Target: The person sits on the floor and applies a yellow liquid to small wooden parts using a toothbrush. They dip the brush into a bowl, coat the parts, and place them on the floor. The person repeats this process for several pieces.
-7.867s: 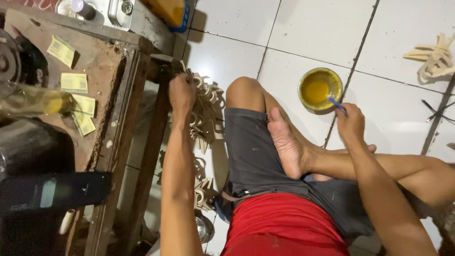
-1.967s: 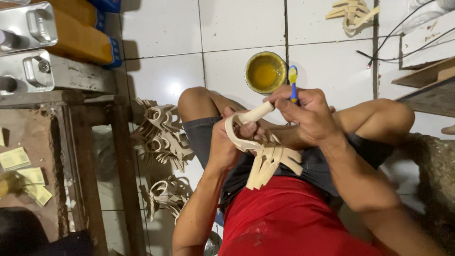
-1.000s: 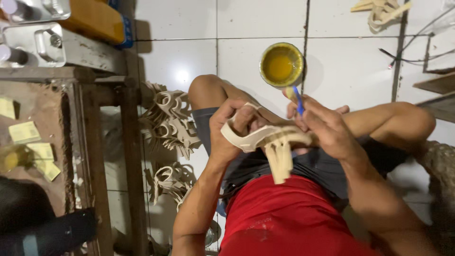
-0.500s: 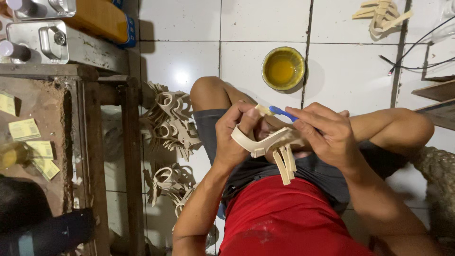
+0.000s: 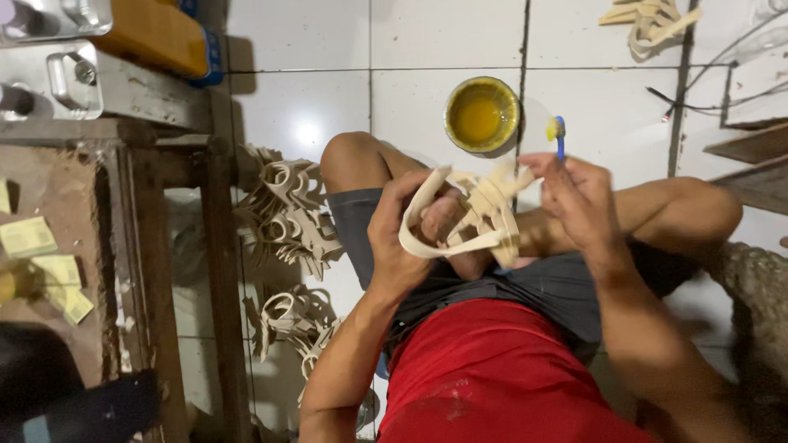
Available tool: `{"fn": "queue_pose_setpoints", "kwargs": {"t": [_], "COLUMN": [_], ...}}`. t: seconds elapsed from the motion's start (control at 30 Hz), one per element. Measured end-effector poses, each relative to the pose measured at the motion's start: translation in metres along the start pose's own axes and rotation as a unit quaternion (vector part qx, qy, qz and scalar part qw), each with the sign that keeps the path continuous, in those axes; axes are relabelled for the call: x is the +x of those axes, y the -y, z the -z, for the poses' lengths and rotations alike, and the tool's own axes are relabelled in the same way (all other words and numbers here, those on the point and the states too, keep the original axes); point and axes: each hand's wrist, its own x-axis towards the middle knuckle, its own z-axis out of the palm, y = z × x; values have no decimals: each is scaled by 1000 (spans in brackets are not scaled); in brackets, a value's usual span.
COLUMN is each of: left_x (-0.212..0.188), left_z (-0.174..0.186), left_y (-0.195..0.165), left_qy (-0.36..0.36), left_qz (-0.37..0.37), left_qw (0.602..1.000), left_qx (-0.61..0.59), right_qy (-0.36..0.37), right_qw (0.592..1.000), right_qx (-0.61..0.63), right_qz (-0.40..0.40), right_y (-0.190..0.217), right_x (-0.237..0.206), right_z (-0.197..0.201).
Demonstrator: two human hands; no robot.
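My left hand [image 5: 398, 238] grips a beige strappy sandal upper [image 5: 472, 217] over my lap, its straps fanned toward the right. My right hand [image 5: 579, 201] holds a small blue-handled brush [image 5: 558, 135] with yellow glue on its tip, raised just right of the straps and touching them with the fingers. A round tin of yellow glue [image 5: 482, 115] stands on the white tiled floor just beyond my knee, left of the brush tip. I sit cross-legged in grey shorts and a red shirt.
A heap of similar beige uppers [image 5: 287, 217] lies on the floor at my left, beside a worn wooden table [image 5: 217, 246] with yellow paper slips. More uppers [image 5: 652, 20] lie at the top right, near cables and wooden boards [image 5: 751, 143].
My right hand has lifted the brush off the straps and moved it right and up, toward the tin. The left hand has turned the upper so its straps point right.
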Motion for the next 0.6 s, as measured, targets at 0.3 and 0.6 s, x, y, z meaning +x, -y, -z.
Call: {"fn": "queue_pose_setpoints", "kwargs": {"t": [0.3, 0.6], "left_x": [-13, -20], "left_z": [-17, -4], "left_y": [16, 35], "left_qy": [111, 107], "left_qz": [-114, 198], "left_qw": [986, 940], "left_qx": [-44, -257], "right_qy": [112, 186], "right_qw": [964, 927], "right_qx": [241, 313], "right_qz": [2, 92], "right_y": [-15, 22], "right_x": [-6, -4], "right_z": [2, 2]}}
